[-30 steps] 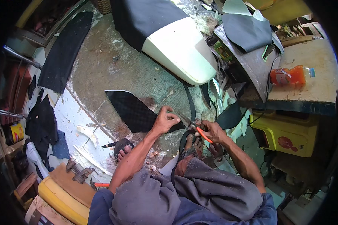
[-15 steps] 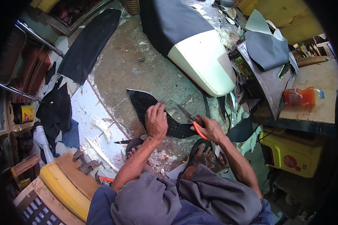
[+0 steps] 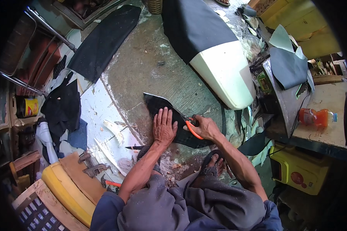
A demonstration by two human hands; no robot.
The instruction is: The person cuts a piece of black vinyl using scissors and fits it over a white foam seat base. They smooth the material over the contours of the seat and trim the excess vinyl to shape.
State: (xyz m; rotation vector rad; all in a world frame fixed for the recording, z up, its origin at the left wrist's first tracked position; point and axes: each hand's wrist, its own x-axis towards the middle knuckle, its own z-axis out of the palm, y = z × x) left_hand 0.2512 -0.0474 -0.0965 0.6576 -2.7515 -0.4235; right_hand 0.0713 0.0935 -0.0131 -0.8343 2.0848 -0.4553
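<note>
A piece of black sheet material (image 3: pixel 155 102) lies on the floor in front of my feet. My left hand (image 3: pixel 164 125) presses flat on it, fingers stretched out and close together. In my right hand (image 3: pixel 206 128) is a pair of scissors with orange handles (image 3: pixel 194 131). Its blades point up and to the left, along the far edge of the black piece. How far the blades are parted is hard to see. Beyond, on the right, rests a long seat (image 3: pixel 223 73) with a white front end and a black cover over the rest.
Another black cut piece (image 3: pixel 104 42) lies at the far left. A pointed dark blade (image 3: pixel 134 148) is near my left foot. Left of me are a metal clamp (image 3: pixel 91 165) and a yellow padded piece (image 3: pixel 65 192). An orange bottle (image 3: pixel 315 118) lies on the right-hand bench (image 3: pixel 324 136).
My left hand has flattened onto the black material. The scissors have come in from the right, so their blades now meet its far edge. The whole view has shifted slightly.
</note>
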